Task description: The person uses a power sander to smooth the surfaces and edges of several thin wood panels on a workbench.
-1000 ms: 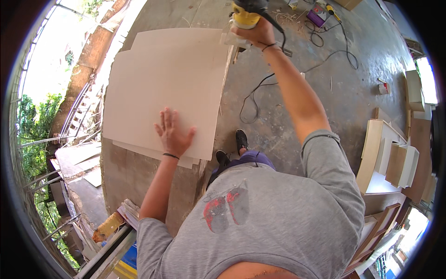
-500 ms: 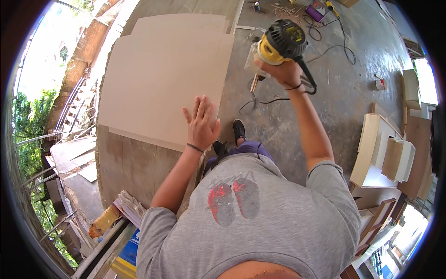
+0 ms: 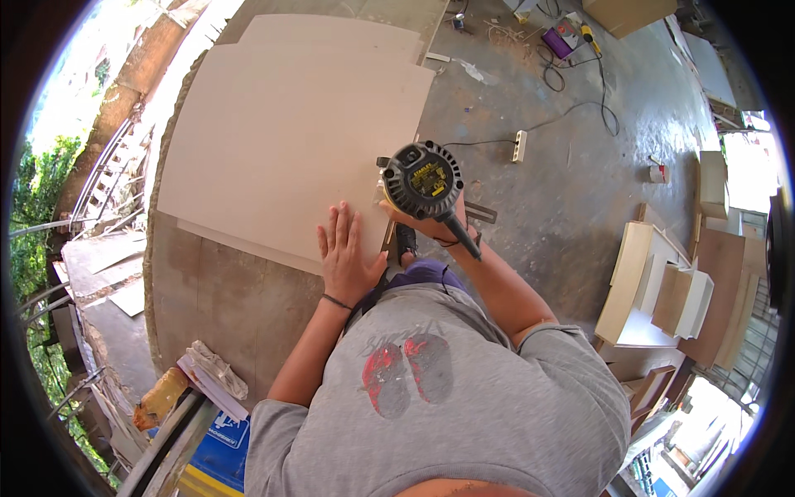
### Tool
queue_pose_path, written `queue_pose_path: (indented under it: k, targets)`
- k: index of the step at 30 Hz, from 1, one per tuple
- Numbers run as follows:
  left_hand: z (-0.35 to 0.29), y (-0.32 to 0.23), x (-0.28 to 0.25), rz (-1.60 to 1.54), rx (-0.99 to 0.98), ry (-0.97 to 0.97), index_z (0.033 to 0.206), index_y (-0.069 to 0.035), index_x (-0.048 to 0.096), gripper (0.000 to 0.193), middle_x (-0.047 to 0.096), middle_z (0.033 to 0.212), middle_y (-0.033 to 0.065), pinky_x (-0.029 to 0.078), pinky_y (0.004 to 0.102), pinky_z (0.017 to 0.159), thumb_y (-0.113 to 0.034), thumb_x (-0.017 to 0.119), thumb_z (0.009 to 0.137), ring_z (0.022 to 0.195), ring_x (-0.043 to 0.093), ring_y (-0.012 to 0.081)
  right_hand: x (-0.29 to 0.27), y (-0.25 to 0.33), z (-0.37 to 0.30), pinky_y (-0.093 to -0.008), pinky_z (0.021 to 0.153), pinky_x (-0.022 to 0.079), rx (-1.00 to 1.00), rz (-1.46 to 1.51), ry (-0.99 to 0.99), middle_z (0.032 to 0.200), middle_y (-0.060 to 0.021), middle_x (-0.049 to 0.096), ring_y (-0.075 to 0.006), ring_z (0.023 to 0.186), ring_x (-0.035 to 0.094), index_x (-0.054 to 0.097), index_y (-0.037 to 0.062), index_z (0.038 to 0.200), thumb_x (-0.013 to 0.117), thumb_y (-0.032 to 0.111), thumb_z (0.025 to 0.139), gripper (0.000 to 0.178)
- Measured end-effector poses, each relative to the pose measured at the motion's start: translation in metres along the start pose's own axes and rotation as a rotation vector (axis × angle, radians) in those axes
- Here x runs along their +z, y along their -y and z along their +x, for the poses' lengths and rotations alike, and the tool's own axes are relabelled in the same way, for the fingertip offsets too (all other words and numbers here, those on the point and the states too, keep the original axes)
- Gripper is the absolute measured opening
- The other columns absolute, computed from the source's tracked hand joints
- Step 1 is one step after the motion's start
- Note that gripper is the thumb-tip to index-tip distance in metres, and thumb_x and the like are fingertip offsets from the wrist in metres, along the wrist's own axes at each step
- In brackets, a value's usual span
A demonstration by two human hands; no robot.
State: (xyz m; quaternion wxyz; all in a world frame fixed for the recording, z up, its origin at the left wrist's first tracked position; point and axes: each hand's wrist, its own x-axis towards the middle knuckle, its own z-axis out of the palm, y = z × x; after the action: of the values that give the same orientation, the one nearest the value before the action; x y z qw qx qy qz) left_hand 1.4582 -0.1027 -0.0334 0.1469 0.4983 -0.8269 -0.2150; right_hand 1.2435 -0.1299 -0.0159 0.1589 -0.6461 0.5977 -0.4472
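Observation:
My right hand (image 3: pixel 421 222) grips a black and yellow trim router (image 3: pixel 424 182), its round motor top facing up and a thick black cord sleeve slanting down over my wrist. The router sits at the right edge of a large pale board (image 3: pixel 290 124); its base is hidden beneath the motor, so I cannot tell how it touches the board. Flat on the board's near right corner lies my left hand (image 3: pixel 346 258), fingers stretched out, holding nothing. Another sheet (image 3: pixel 248 245) shows slightly from under the board's near edge.
The boards lie on a worn wooden table (image 3: pixel 211 290). On the concrete floor to the right are a white power strip (image 3: pixel 519 147), a cable (image 3: pixel 609 108), a purple box (image 3: pixel 556 43) and a small paint pot (image 3: pixel 658 174). Wooden cabinet parts (image 3: pixel 629 286) stand at the right.
The router in my right hand has come left and nearer, from above the floor to the board's right edge. My left hand stays flat on the board, slightly nearer its corner.

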Motion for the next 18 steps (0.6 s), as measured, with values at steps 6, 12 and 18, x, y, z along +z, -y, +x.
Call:
queue_pose_path:
  k: [6, 12, 18]
  targets:
    - [-0.001, 0.0, -0.002, -0.026, 0.006, 0.01, 0.141, 0.0, 0.041, 0.085, 0.025, 0.156, 0.0191, 0.011, 0.0526, 0.118, -0.033, 0.072, 0.07, 0.148, 0.017, 0.0346, -0.006, -0.008, 0.024, -0.0316, 0.078, 0.055, 0.112, -0.107, 0.15, 0.094, -0.0062, 0.073, -0.0174, 0.087, 0.07, 0.071, 0.0088, 0.097, 0.086, 0.03, 0.063, 0.043]
    - [-0.001, -0.002, -0.004, -0.046, 0.022, -0.001, 0.14, 0.001, 0.042, 0.083, 0.026, 0.156, 0.0192, 0.013, 0.0526, 0.118, -0.031, 0.071, 0.07, 0.147, 0.018, 0.0349, -0.017, -0.052, 0.082, -0.0337, 0.079, 0.056, 0.083, 0.046, 0.021, 0.095, -0.0063, 0.073, -0.0199, 0.087, 0.07, 0.07, 0.0091, 0.101, 0.085, 0.035, 0.066, 0.046]
    - [0.0, -0.002, -0.006, -0.068, 0.03, -0.002, 0.142, -0.002, 0.04, 0.086, 0.025, 0.157, 0.0183, 0.011, 0.0514, 0.118, -0.029, 0.073, 0.068, 0.147, 0.018, 0.0347, -0.04, -0.099, 0.154, -0.0346, 0.079, 0.056, 0.008, -0.025, -0.161, 0.096, -0.0088, 0.073, -0.0194, 0.088, 0.07, 0.069, 0.0043, 0.102, 0.087, 0.036, 0.065, 0.052]
